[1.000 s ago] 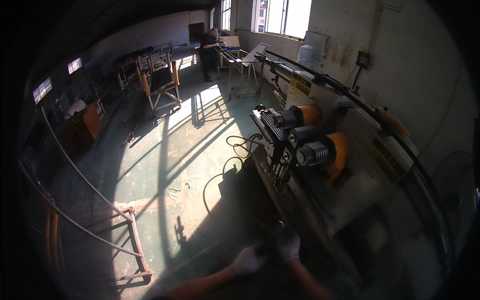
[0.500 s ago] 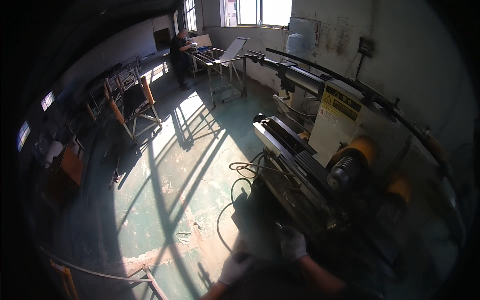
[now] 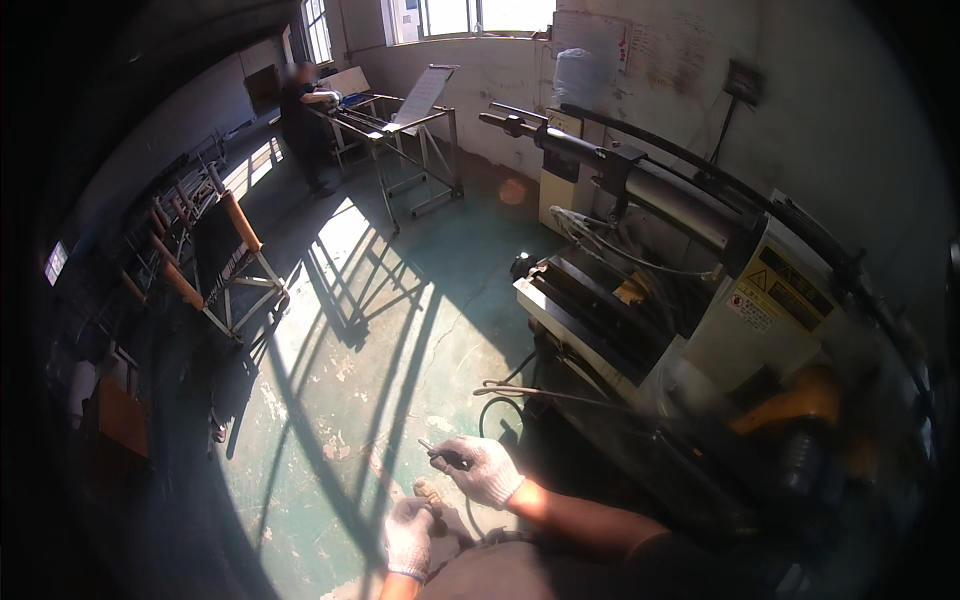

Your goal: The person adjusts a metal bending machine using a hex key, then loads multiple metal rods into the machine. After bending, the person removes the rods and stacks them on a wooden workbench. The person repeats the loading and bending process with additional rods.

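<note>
My right hand (image 3: 485, 472), in a white knitted glove, is raised over the sunlit floor with its fingers closed. A short thin metal piece (image 3: 427, 445) sticks out to the left from its fingertips; its kind is too small to tell. Lower and to the left, my left hand (image 3: 407, 540), gloved likewise, is closed near my body. At its fingertips shows a small tan lump (image 3: 428, 491), which may be part of the glove or something held. The two hands are close together but apart.
A large machine (image 3: 600, 320) with a long cylinder (image 3: 680, 205) fills the right side. Its cables (image 3: 520, 388) loop near the floor. Farther off, a person (image 3: 305, 125) stands at a metal-frame table (image 3: 425, 125). A rack with orange-padded posts (image 3: 240, 222) stands at left.
My right hand has moved left and up from beside the machine into sunlight. My left hand has shifted left. The view has turned, so the machine's position in the picture differs.
</note>
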{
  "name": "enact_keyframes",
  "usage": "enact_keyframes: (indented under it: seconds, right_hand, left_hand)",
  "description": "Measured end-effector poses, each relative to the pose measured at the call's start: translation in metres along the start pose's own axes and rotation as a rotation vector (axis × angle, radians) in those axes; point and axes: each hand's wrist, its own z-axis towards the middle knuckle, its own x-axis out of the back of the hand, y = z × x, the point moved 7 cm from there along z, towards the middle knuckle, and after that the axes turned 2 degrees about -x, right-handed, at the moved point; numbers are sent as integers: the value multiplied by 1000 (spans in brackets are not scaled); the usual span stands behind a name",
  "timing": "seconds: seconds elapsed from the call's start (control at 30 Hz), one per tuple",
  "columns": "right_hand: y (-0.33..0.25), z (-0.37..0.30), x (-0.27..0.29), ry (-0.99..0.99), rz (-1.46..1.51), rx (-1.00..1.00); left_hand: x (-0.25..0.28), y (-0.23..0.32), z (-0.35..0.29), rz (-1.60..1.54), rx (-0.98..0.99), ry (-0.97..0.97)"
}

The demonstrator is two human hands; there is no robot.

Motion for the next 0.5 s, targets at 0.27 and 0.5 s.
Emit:
enact_keyframes:
  seconds: [0.27, 0.5]
  right_hand:
    - [95, 170, -3, 294, 30, -331]
    - [140, 265, 23, 680, 417, -673]
  left_hand:
    - [-7, 99, 256, 50, 27, -322]
    - [-36, 237, 434, 273, -141, -558]
